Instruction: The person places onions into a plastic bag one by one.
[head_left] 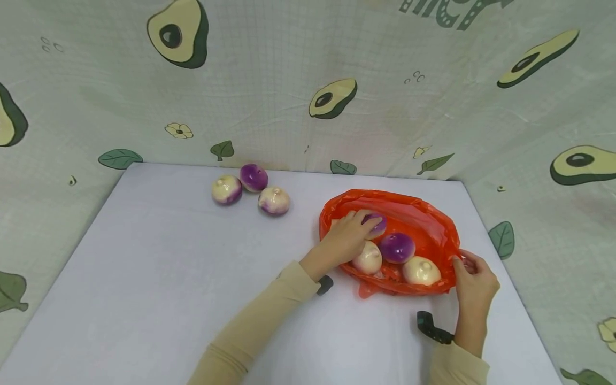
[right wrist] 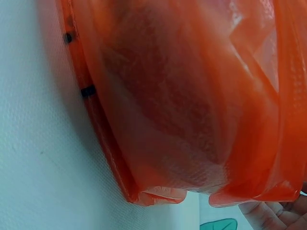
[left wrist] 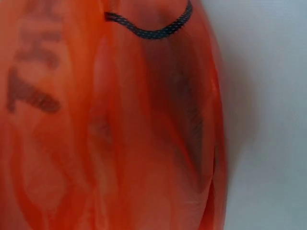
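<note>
An orange-red plastic bag [head_left: 416,208] stands with its mouth wide open on the right of the table. Inside it my left hand [head_left: 344,238] grips a purple-and-white turnip [head_left: 377,227]. Close by in the bag lie a pale turnip [head_left: 368,258], a purple turnip [head_left: 397,247] and another pale turnip [head_left: 422,271]. My right hand [head_left: 475,280] pinches the bag's right rim between thumb and fingers. Only the outer side of the bag [left wrist: 129,143] fills the left wrist view, hiding that hand. Some right fingers [right wrist: 268,215] show under the bag in the right wrist view.
Toward the back left of the white table [head_left: 159,278] sit three more turnips: a pale one [head_left: 226,190], a purple one [head_left: 254,177] and another pale one [head_left: 274,201]. Behind the table hangs a cloth [head_left: 269,80] printed with avocados.
</note>
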Demonstrator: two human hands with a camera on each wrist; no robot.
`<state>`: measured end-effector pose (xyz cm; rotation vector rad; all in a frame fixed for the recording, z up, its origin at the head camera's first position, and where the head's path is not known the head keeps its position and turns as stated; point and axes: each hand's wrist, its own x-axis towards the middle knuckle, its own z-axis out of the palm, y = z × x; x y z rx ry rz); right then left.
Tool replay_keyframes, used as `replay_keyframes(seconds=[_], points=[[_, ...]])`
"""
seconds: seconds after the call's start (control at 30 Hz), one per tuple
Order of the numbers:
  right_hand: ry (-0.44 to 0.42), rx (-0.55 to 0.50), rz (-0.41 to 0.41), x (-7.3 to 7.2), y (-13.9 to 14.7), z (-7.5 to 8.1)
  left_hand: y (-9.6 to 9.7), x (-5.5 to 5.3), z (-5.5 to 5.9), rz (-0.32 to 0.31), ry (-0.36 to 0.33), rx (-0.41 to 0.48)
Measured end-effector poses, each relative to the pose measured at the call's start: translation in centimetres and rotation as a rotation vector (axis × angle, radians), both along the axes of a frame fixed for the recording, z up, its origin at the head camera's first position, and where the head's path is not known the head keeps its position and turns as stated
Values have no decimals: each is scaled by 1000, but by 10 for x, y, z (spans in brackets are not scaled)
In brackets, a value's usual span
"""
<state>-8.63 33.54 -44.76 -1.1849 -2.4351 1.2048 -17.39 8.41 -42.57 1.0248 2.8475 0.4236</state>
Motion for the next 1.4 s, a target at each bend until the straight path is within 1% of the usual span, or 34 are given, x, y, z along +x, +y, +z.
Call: replay_keyframes(seconds=[0.13,0.2,0.37,0.5,0.6,0.67,0.73,0.8,0.87,1.0,1.1,1.2,1.4], points=[[-1,3,1,0,0,-1,3,0,-4,-50,9,-20],[5,5,11,1,-2,2,3,1,-5,-69,14,-34],[16,18,12,0,-1,0,4,1,-5,-74,32,-45],[24,34,11,1,0,-3,1,4,2,-77,51,-27],[38,50,14,1,2,-6,-5,8,9,-73,69,19],[52,57,14,1,4,-9,-12,11,14,-67,75,74],[64,46,1,0,5,-10,-19,14,17,-66,95,138],[59,43,-1,0,3,-9,-28,16,19,-67,120,217],[45,25,-7,0,2,-7,-37,17,21,-68,161,281],[17,17,4,-1,0,-3,-55,16,22,-33,235,392],[24,14,-12,-1,-1,-3,-69,17,20,9,254,438],[24,22,-12,-1,-2,-2,-83,17,19,59,256,455],[1,6,16,0,-3,2,-110,12,16,167,256,473]])
